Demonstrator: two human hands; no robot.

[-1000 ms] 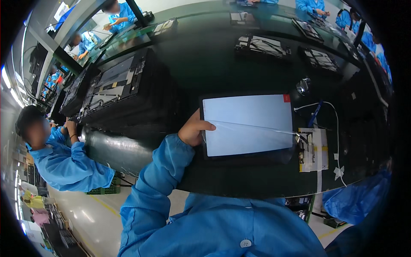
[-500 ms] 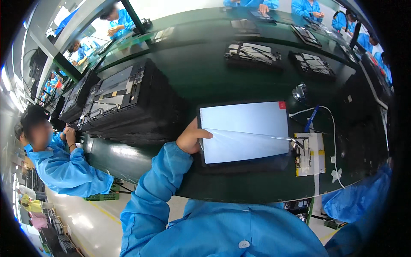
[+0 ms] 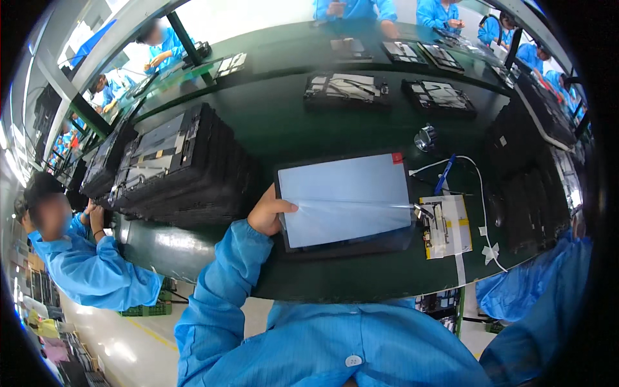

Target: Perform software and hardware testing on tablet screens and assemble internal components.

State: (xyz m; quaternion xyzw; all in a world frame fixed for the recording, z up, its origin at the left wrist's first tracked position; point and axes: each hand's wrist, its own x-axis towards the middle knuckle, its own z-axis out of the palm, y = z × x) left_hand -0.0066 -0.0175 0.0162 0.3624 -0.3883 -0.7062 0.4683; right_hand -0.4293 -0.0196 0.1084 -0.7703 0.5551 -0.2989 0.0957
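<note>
My left hand [image 3: 265,211] grips a tablet-like screen panel [image 3: 345,187] by its left edge. The thumb lies on the front and the fingers are hidden behind. The panel's face is pale and bluish-white, with a red mark in its upper right corner and a creased clear film across it. Under it shows a dark pad or frame [image 3: 387,244]. By the panel's right edge, a small metallic connector [image 3: 422,211] meets a circuit board on a pale pad [image 3: 446,226] with yellow tape. My right sleeve [image 3: 535,329] reaches up the right rim; the right hand itself does not show.
Tall stacks of dark tablet parts [image 3: 167,168] stand left; more dark stacks [image 3: 522,168] rise at the right. A blue pen-like tool [image 3: 446,173], white cable [image 3: 480,174] and round metallic object [image 3: 425,137] lie nearby. A co-worker [image 3: 90,251] is at left, others across the bench.
The whole scene has shifted left in the picture as the view turned. My left hand keeps its grip on the panel, whose face looks slightly dimmer. A far co-worker's hand has moved off a tablet.
</note>
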